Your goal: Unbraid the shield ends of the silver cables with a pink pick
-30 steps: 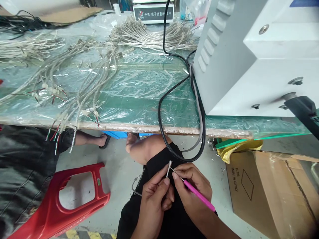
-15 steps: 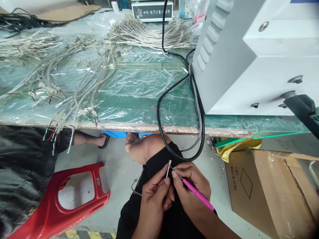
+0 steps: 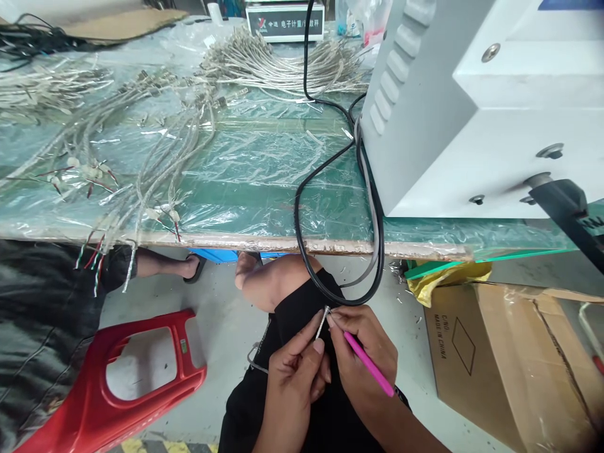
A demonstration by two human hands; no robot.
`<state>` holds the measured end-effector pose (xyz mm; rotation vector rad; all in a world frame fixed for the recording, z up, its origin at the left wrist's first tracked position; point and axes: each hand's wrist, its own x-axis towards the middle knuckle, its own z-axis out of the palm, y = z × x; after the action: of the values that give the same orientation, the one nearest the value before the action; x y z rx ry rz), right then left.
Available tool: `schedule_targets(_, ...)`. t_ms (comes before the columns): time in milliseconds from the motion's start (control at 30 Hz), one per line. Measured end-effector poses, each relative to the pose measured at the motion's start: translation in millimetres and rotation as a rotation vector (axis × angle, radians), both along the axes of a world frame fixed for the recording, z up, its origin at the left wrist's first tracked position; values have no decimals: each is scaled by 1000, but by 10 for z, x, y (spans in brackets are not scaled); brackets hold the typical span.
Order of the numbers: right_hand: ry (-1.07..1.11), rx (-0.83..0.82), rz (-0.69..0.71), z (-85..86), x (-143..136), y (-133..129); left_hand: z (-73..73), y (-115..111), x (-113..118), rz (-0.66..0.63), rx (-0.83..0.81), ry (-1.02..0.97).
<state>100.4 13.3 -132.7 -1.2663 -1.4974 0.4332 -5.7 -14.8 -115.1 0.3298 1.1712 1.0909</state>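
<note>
My left hand (image 3: 302,371) is closed, pinching a thin pale braided cable (image 3: 321,327) between thumb and forefinger over my lap. The cable's end points up and away from me. Closed around a pink-handled pick (image 3: 370,365), my right hand (image 3: 361,343) is just to the right, with its thumb and fingertips at the cable's tip. The pick's slim point is hidden by those fingers. Part of the cable appears as a grey loop (image 3: 255,358) left of my left hand.
Bundles of clear cables (image 3: 278,66) lie on the film-covered green table (image 3: 264,189). A white machine (image 3: 425,126) stands at right; its black cord (image 3: 297,207) hangs over the edge. A red stool (image 3: 94,377), another person's leg (image 3: 163,264) and a cardboard box (image 3: 476,352) flank me.
My right fingertips have moved up and in to the cable's end, and the pick's thin point has gone out of sight. My left hand keeps its pinch. The view has shifted slightly.
</note>
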Motion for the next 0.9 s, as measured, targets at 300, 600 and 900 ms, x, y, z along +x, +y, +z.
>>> schedule_targets(300,245,-266,-143,16,107,124,23,-5,-15,17,-19,-21)
schedule_targets(600,91,6,114,77,97,-30,6,35,-41,56,-33,-144)
schedule_targets(900,48,15,137,83,80,0,11,12,-30,42,-22,-106)
